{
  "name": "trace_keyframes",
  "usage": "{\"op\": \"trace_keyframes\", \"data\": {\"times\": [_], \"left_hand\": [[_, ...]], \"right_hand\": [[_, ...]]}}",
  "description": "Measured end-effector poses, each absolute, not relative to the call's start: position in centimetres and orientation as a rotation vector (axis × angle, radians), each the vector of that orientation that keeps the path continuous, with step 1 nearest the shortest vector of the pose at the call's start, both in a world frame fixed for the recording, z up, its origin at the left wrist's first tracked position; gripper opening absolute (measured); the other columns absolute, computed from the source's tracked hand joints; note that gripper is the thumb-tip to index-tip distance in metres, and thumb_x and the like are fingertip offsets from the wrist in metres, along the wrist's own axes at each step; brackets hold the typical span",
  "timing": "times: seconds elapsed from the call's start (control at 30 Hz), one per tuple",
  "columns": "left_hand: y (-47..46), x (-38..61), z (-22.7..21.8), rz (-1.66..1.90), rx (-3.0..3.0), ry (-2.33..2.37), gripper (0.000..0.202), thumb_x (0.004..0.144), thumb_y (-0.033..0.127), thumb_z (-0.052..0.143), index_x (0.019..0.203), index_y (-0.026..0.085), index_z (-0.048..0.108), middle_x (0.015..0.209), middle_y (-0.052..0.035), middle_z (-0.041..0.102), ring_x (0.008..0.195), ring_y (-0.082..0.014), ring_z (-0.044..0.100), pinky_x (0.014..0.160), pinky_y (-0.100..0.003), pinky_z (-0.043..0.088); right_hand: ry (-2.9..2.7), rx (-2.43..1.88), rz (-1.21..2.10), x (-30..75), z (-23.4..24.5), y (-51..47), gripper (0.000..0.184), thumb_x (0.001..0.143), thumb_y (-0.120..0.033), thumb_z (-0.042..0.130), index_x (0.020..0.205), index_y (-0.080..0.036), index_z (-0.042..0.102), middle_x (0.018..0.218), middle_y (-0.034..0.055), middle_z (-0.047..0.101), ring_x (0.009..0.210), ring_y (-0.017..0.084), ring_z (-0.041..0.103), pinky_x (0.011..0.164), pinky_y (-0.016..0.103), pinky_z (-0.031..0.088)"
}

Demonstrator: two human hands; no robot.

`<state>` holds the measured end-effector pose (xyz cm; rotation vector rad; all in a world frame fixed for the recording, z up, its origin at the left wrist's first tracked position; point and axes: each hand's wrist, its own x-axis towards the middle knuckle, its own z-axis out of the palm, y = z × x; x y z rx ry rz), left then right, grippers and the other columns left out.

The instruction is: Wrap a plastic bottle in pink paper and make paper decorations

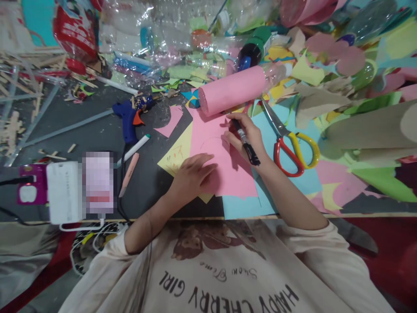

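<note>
My right hand [246, 134] grips a black marker [243, 139] over a sheet of pink paper [239, 182]. A thin curved line is drawn on the pink sheet between my hands. My left hand [193, 174] lies flat on the sheet's left part, fingers stretched out and holding nothing. Under the pink sheet lie yellow paper [176, 150] with orange marks and light blue paper [263, 208]. Just beyond my right hand rests a plastic bottle wrapped in pink paper [233, 90]. Scissors [288, 141] with red and yellow handles lie to the right, their blades slightly apart.
A blue glue gun [128, 115], a white marker [138, 148] and a peach-coloured pen [130, 171] lie at left. Near the front left edge are a white power adapter [63, 191] and a blurred phone [98, 182]. Plastic bottles [127, 26] and paper scraps crowd the back.
</note>
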<state>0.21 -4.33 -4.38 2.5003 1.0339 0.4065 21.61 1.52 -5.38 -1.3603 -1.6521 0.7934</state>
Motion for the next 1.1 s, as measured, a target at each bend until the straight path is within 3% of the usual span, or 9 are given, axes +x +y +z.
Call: {"op": "trace_keyframes", "data": {"times": [0.1, 0.3, 0.53, 0.6, 0.67, 0.73, 0.8, 0.9, 1.1], "left_hand": [[-4.2, 0.2, -4.5, 0.4, 2.472, 1.029, 0.032, 0.088, 0.013, 0.055, 0.119, 0.018, 0.061, 0.133, -0.0139, 0.064, 0.128, -0.0278, 0.057, 0.102, -0.048, 0.05], [-3.9, 0.3, -4.3, 0.384, 2.427, 1.039, 0.033, 0.087, 0.013, 0.055, 0.118, 0.02, 0.062, 0.131, -0.0132, 0.064, 0.125, -0.0278, 0.058, 0.1, -0.049, 0.05], [-4.1, 0.3, -4.5, 0.437, 2.334, 1.059, 0.031, 0.089, 0.015, 0.053, 0.117, 0.023, 0.062, 0.133, -0.011, 0.063, 0.127, -0.0265, 0.056, 0.104, -0.05, 0.046], [-3.9, 0.3, -4.5, 0.61, 2.189, 1.122, 0.037, 0.09, 0.027, 0.056, 0.126, 0.024, 0.056, 0.142, -0.0136, 0.056, 0.135, -0.0289, 0.049, 0.108, -0.052, 0.042], [-3.5, 0.3, -4.3, 0.795, 1.882, 1.194, 0.062, 0.088, 0.045, 0.059, 0.142, 0.023, 0.04, 0.151, -0.0176, 0.044, 0.14, -0.0312, 0.043, 0.108, -0.051, 0.041], [-3.1, 0.3, -3.8, 0.808, 1.497, 1.145, 0.077, 0.085, 0.055, 0.056, 0.149, 0.021, 0.03, 0.149, -0.0195, 0.046, 0.133, -0.0311, 0.051, 0.099, -0.045, 0.049], [-2.7, 0.3, -3.3, 0.666, 1.161, 0.996, 0.07, 0.085, 0.054, 0.051, 0.145, 0.019, 0.04, 0.135, -0.0177, 0.06, 0.113, -0.0284, 0.065, 0.085, -0.039, 0.055], [-2.7, 0.6, -2.5, 0.527, 0.824, 0.866, 0.059, 0.08, 0.047, 0.055, 0.13, 0.017, 0.057, 0.114, -0.0137, 0.072, 0.091, -0.0254, 0.071, 0.072, -0.034, 0.056], [-3.2, 1.3, -2.4, 0.491, 0.518, 0.93, 0.051, 0.064, 0.04, 0.075, 0.106, 0.012, 0.069, 0.1, -0.0122, 0.077, 0.085, -0.0269, 0.073, 0.069, -0.032, 0.056]], "right_hand": [[-1.631, -1.427, 0.735, 21.3, -5.3, 1.2, 0.03, 0.085, -0.024, 0.057, 0.114, -0.028, 0.058, 0.102, 0.0039, 0.068, 0.097, 0.021, 0.066, 0.09, 0.037, 0.051], [-1.767, -1.488, 0.687, 21.0, -4.7, 1.3, 0.015, 0.091, -0.03, 0.049, 0.097, -0.027, 0.063, 0.087, 0.0037, 0.069, 0.084, 0.021, 0.064, 0.086, 0.037, 0.051], [-1.508, -1.271, 0.901, 20.7, -4.7, 1.3, 0.025, 0.079, -0.022, 0.057, 0.104, -0.025, 0.056, 0.084, -0.0003, 0.061, 0.077, 0.017, 0.061, 0.075, 0.033, 0.051], [-1.456, -1.228, 0.961, 20.8, -4.1, 1.3, 0.025, 0.079, -0.023, 0.057, 0.103, -0.025, 0.055, 0.081, -0.0011, 0.057, 0.07, 0.016, 0.058, 0.069, 0.032, 0.05], [-1.432, -1.23, 1.013, 20.8, -3.3, 1.2, 0.024, 0.079, -0.026, 0.058, 0.102, -0.027, 0.054, 0.079, -0.0011, 0.056, 0.064, 0.015, 0.055, 0.063, 0.032, 0.047], [-1.415, -1.258, 1.032, 20.8, -2.6, 1.2, 0.023, 0.079, -0.028, 0.058, 0.101, -0.028, 0.052, 0.079, 0.0, 0.056, 0.063, 0.016, 0.053, 0.062, 0.033, 0.046], [-1.397, -1.269, 1.028, 20.7, -2.3, 1.1, 0.023, 0.078, -0.03, 0.059, 0.1, -0.029, 0.051, 0.078, 0.0004, 0.056, 0.063, 0.017, 0.053, 0.061, 0.034, 0.046], [-1.382, -1.241, 1.014, 20.3, -2.5, 0.9, 0.022, 0.078, -0.031, 0.06, 0.098, -0.029, 0.051, 0.077, -0.0004, 0.055, 0.063, 0.018, 0.052, 0.06, 0.034, 0.047], [-1.382, -1.227, 0.883, 19.7, -2.4, 0.4, 0.019, 0.081, -0.027, 0.061, 0.098, -0.029, 0.053, 0.08, -0.0004, 0.055, 0.07, 0.017, 0.057, 0.064, 0.033, 0.052]]}}
